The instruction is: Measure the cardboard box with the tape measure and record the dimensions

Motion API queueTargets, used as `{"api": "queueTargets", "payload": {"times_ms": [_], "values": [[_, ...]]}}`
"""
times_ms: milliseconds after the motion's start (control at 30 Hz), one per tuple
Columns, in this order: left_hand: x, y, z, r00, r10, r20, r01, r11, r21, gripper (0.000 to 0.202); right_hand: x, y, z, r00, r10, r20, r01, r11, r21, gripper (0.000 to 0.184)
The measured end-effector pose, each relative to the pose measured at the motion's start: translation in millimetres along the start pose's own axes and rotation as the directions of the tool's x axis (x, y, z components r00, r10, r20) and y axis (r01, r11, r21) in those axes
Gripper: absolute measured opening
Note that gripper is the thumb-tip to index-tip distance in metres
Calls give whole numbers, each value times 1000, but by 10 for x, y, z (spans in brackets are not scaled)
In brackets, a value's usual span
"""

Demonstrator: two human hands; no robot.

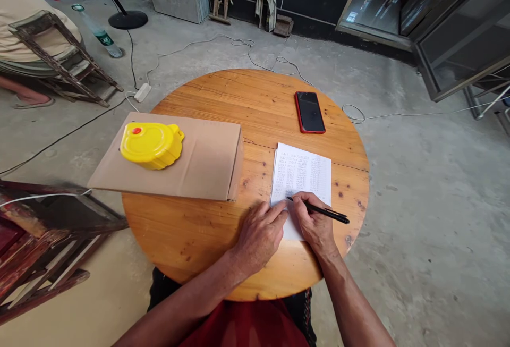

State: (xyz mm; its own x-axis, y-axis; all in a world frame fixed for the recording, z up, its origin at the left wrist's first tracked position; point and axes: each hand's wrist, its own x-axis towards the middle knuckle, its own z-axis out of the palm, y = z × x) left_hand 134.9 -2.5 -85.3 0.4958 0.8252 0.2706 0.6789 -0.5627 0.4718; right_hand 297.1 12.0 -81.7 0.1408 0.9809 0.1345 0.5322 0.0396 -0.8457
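A black pen [326, 211] is pinched in my right hand [314, 225], its tip on the white paper [303, 171]. Rows of small handwriting in columns cover the upper part of the sheet. My left hand [261, 235] lies flat at the paper's lower left edge, with its fingers stretched toward the pen tip and nothing held in them. Both hands rest on the round wooden table [195, 230]. Part of the sheet's lower half is hidden under my hands.
To the left, a cardboard box [207, 161] overhangs the table edge, with a yellow plastic case [153, 144] on top. A phone [309, 112] in a red case lies beyond the paper. Cables, a plastic bottle [101, 36] and a wooden chair [67, 52] with a seated person are on the floor around.
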Motion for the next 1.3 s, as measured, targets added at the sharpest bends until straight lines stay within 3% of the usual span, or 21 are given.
{"api": "queueTargets", "payload": {"times_ms": [567,800,1000,1300], "values": [[23,10,-22,1000,-17,-10,17,1000,-1,33,3,-9,4,1000,-29,-11,28,998,-52,18],[18,11,-17,1000,-15,-21,15,1000,0,31,-4,-3,-1,999,18,-29,-18,1000,22,19],[18,12,-28,1000,-15,-10,15,1000,-8,31,3,-8,-1,1000,-3,3,3,1000,-10,20],[13,6,3,1000,-2,1,2,999,40,32,-29,55,-1,995,71,-73,-63,993,102,19]]}}
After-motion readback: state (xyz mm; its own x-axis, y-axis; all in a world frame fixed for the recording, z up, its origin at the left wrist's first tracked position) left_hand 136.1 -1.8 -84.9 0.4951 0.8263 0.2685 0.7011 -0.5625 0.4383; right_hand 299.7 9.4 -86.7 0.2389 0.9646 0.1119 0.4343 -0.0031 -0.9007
